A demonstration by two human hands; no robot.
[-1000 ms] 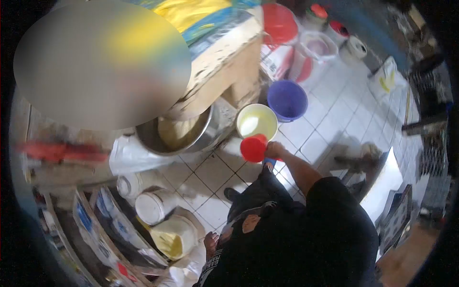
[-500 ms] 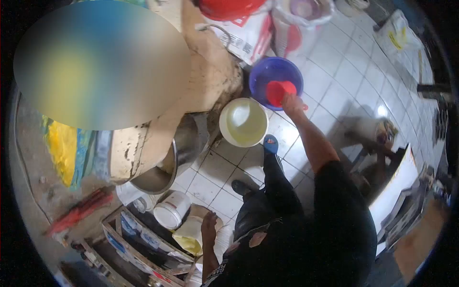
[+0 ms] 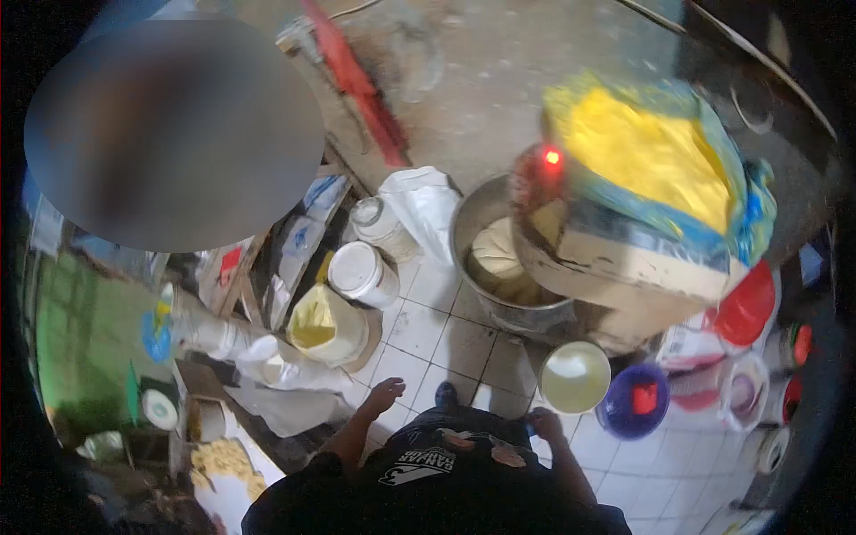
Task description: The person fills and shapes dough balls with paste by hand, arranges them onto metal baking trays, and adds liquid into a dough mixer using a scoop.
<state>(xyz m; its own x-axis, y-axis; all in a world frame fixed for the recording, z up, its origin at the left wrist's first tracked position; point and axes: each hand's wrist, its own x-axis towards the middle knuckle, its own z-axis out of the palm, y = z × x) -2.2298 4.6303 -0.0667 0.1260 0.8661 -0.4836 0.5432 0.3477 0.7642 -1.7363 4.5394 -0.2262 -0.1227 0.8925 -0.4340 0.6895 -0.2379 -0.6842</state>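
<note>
My left hand (image 3: 383,398) hangs in front of my body with its fingers loosely apart, holding nothing. Close to the cream bucket (image 3: 575,378) of pale liquid is my right hand (image 3: 546,424), its fingers pointing down and mostly hidden. To the right of that bucket, a red scoop (image 3: 644,398) lies in the purple basin (image 3: 624,426). Beyond my feet stands a large metal mixing bowl (image 3: 468,214) with a pale lump of dough (image 3: 497,250) inside, partly covered by the mixer body.
A yellow-lined bucket (image 3: 352,332), a white lidded bucket (image 3: 361,275) and a white sack (image 3: 423,209) stand at the left. An open yellow bag (image 3: 651,156) rests on the machine. A red basin (image 3: 747,308) and a plastic-lined bucket (image 3: 727,392) are at the right.
My right hand has let go of the red scoop, which now lies in the purple basin, and has drawn back beside my body. My view has swung left, toward the mixing bowl and shelves.
</note>
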